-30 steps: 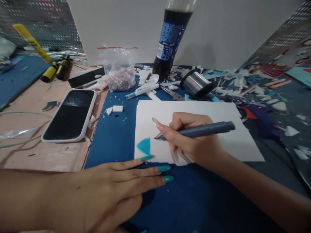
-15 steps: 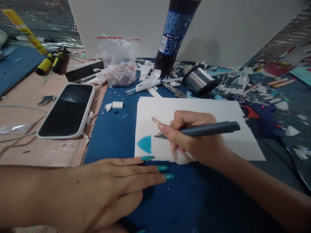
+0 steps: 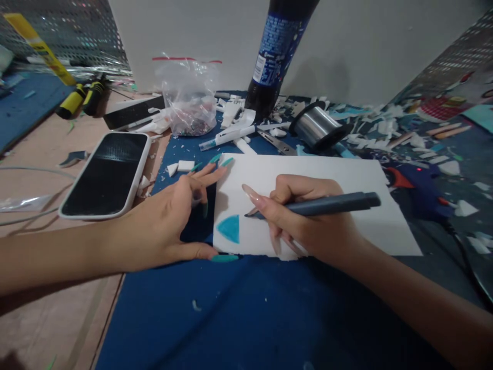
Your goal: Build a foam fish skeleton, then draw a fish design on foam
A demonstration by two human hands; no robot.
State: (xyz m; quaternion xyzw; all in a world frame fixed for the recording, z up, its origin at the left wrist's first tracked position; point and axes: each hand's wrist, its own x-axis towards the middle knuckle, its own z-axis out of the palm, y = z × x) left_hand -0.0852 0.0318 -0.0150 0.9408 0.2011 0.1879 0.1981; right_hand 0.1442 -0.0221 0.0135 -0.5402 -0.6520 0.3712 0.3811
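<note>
A white sheet [image 3: 346,174] lies on the blue mat, with a blue rounded triangle [image 3: 229,229] near its left edge. My right hand [image 3: 308,221] rests over the middle of the sheet, closed around a dark grey marker [image 3: 335,204]. The marker's tip points left, just right of the triangle, at the paper's surface. My left hand [image 3: 173,216] is open at the sheet's left side. Its fingertips reach the upper left corner, and its thumb lies by the lower left corner.
A phone [image 3: 108,174] lies on the left. Behind the sheet stand a plastic bag [image 3: 190,100], a dark bottle [image 3: 269,61] and a wire spool [image 3: 318,126] among white scraps. A blue glue gun [image 3: 419,190] with a cord sits at the right.
My left hand has moved up from below the sheet to its left side, with its fingers and thumb spread apart. My right hand and the marker have hardly moved.
</note>
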